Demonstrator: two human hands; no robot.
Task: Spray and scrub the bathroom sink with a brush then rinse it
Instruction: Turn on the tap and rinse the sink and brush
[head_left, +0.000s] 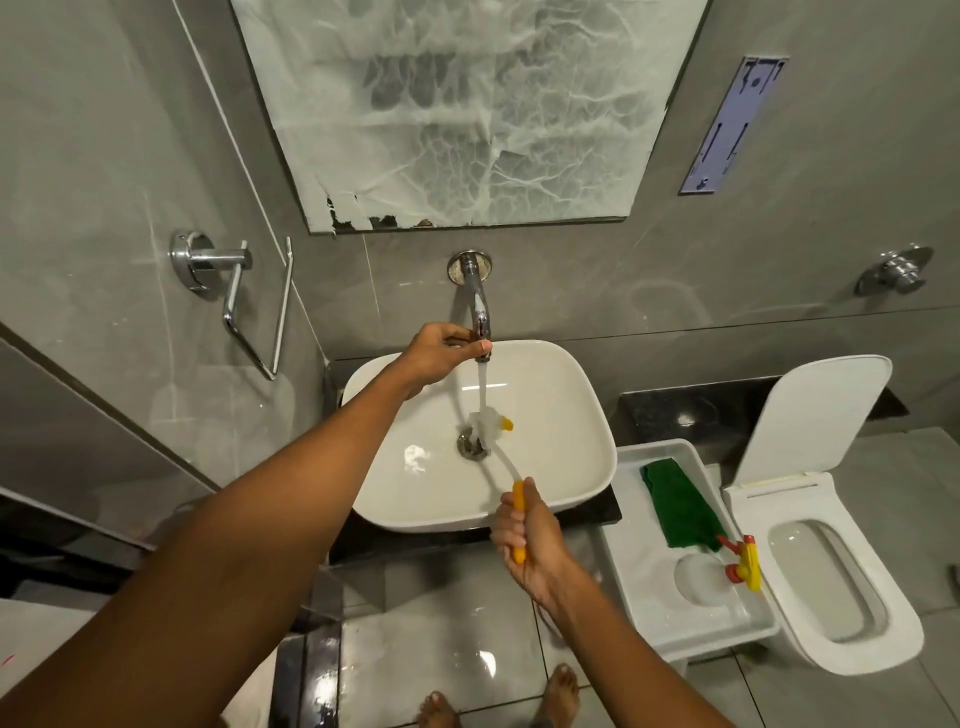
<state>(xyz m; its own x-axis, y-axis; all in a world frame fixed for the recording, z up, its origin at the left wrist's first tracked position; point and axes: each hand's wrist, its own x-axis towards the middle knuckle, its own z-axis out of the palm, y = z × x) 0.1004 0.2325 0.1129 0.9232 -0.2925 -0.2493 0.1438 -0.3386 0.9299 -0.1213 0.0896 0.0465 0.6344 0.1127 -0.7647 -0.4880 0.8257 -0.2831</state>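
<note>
Left hand (439, 348) pinching tap (480, 317), water running into white sink (561, 395). Right hand (530, 540) gripping brush (498, 431), head under stream by drain. White tray (649, 613) beside sink holds spray bottle (711, 571), green cloth (675, 504).

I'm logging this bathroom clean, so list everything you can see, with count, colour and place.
sink: one, white, centre, on dark counter
tap: one, chrome, wall above sink, water running
brush: one, white head, yellow handle, under the stream by the drain
tray: one, white, right of sink
spray bottle: one, clear, yellow-red trigger, in tray
cloth: one, green, in tray
toilet: one, white, lid up, far right
mirror: one, above tap
towel holder: one, chrome, left wall
left hand: on tap
right hand: gripping brush handle
</note>
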